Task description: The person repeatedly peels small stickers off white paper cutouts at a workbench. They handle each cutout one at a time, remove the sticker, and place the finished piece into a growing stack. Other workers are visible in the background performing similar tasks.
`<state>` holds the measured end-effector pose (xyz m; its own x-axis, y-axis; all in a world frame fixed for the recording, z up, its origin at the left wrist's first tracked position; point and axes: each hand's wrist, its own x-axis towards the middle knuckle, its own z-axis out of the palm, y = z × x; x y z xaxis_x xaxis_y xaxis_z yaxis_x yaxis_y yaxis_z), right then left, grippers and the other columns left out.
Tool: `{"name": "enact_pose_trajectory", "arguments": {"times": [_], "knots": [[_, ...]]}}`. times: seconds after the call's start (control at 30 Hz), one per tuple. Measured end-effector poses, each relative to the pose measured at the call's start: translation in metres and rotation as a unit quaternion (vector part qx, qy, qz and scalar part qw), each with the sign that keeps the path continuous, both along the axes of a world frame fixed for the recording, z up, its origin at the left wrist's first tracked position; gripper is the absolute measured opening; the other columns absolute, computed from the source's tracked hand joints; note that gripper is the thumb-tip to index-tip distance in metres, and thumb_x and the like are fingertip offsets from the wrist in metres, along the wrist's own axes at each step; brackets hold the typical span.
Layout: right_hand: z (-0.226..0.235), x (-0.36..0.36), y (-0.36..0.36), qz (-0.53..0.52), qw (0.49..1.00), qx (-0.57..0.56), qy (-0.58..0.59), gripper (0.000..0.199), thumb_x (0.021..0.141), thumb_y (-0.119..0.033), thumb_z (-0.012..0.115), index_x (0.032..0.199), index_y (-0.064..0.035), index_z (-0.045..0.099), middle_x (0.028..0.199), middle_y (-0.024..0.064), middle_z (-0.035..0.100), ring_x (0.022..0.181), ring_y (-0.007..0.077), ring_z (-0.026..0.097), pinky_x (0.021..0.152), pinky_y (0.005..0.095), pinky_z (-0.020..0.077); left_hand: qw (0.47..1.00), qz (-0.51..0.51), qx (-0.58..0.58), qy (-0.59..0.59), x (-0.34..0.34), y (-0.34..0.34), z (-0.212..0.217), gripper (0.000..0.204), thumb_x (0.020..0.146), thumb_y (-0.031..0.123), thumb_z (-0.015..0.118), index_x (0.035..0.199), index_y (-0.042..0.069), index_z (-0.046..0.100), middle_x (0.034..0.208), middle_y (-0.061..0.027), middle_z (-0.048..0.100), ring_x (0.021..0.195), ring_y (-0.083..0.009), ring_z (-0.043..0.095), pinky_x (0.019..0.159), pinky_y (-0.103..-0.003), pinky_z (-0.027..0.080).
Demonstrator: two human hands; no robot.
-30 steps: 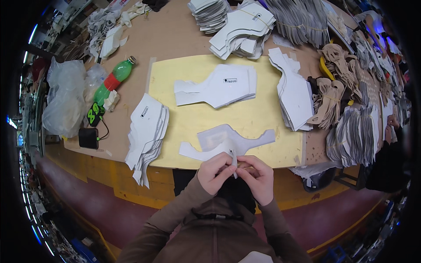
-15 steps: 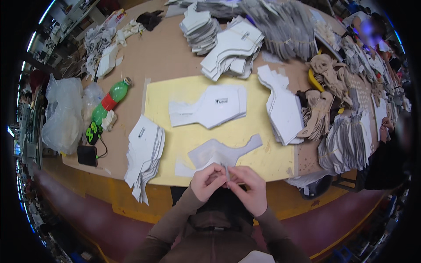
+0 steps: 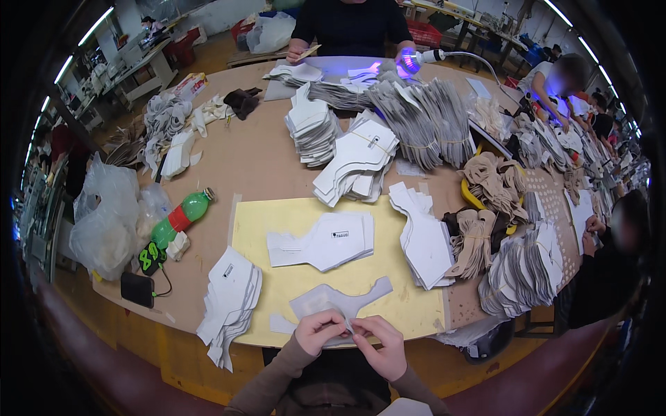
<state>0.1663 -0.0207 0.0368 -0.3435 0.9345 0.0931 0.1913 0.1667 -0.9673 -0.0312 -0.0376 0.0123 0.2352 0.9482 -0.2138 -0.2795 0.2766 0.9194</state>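
Both hands meet at the near edge of the bench, right over the front rim of the yellow mat [image 3: 409,308]. The left hand [image 3: 319,331] has its fingers curled narrow and pinched on the near edge of a grey cut piece [image 3: 333,299]; the right hand [image 3: 383,344] pinches the same spot from the other side, fingertips of both hands touching. Whether something small sits between those fingertips, I cannot tell. The grey piece lies flat on the mat's near side, one arm stretching toward the mat's right.

Further in on the mat, a white stack [image 3: 325,241] sits at its middle. Off the mat's near-left corner a fanned white pile [image 3: 229,305] hangs over the bench's front edge. At the mat's right edge, another white pile [image 3: 423,239] leans across it. Toward the left edge of the bench, a green bottle [image 3: 182,218] lies on its side, with clear plastic bags [image 3: 104,222] beside it and a black phone [image 3: 137,289] near the front-left corner. A person in black [image 3: 350,26] sits at the far edge.
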Motion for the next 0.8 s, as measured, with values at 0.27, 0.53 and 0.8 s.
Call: {"name": "enact_pose_trajectory", "arguments": {"times": [0.27,0.53,0.8], "knots": [[0.005,-0.005,0.005,-0.036,0.998,0.038,-0.037,0.021,0.086,0.003,0.076,0.107,0.0029,0.072,0.094,0.0126,0.070,0.081,0.0208,0.072,0.072,0.0306,0.0572,0.997,0.004,0.040,0.059,0.004,0.001,-0.009,0.013,0.098,0.007,0.064,0.098,-0.006,0.068,0.097,-0.0068,0.067,0.091,-0.0133,0.061,0.083,-0.026,0.048],[0.012,-0.001,0.010,-0.025,0.990,0.106,-0.085,0.017,0.084,0.003,0.075,0.101,0.0027,0.074,0.091,0.0147,0.073,0.080,0.0257,0.073,0.071,0.0321,0.0580,0.989,-0.006,0.078,0.125,0.004,0.003,-0.005,0.012,0.094,0.005,0.070,0.100,-0.006,0.071,0.095,-0.0079,0.069,0.087,-0.0135,0.062,0.078,-0.025,0.049],[0.016,0.005,0.012,-0.027,0.969,0.179,-0.171,0.011,0.080,-0.002,0.075,0.090,0.0004,0.072,0.087,0.0124,0.073,0.076,0.0272,0.073,0.068,0.0338,0.0584,0.969,-0.010,0.140,0.203,0.013,0.006,0.001,0.010,0.091,0.004,0.070,0.098,-0.004,0.071,0.093,-0.0115,0.071,0.084,-0.0201,0.068,0.077,-0.029,0.053]]}}
